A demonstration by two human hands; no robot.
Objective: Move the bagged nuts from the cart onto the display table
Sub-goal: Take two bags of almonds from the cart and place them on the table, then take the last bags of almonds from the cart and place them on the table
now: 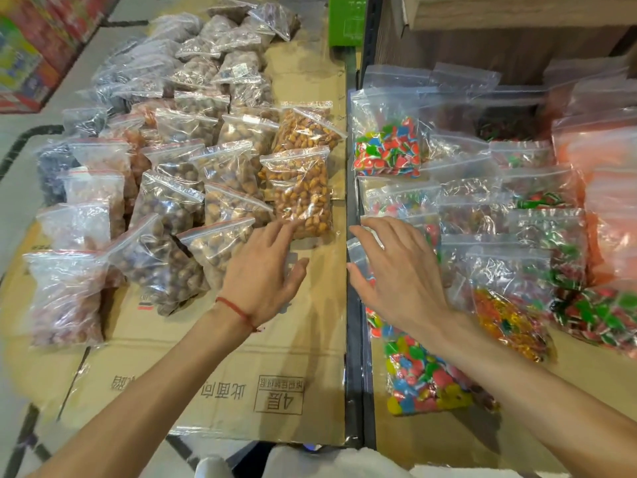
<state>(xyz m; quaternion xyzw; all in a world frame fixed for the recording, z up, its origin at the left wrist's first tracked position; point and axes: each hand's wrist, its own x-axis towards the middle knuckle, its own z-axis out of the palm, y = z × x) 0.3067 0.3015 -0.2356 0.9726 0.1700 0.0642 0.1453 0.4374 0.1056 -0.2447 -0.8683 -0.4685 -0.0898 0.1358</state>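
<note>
Several clear zip bags of nuts lie in rows on the cardboard-covered cart (241,374) at the left. The nearest orange nut bag (303,191) lies by the cart's right edge, with a brown nut bag (213,250) to its left. My left hand (265,270), with a red string on the wrist, hovers open, its fingertips at the lower edge of the orange bag. My right hand (396,270) is spread open over the left edge of the display table (431,439), above bags of coloured candy (420,374). Neither hand holds a bag.
A dark metal frame edge (355,339) runs between cart and table. Candy bags (386,146) fill the table to the right; a wooden shelf (517,12) overhangs it. A green box (346,19) stands at the back. Colourful cartons (31,46) stand at the far left on the floor.
</note>
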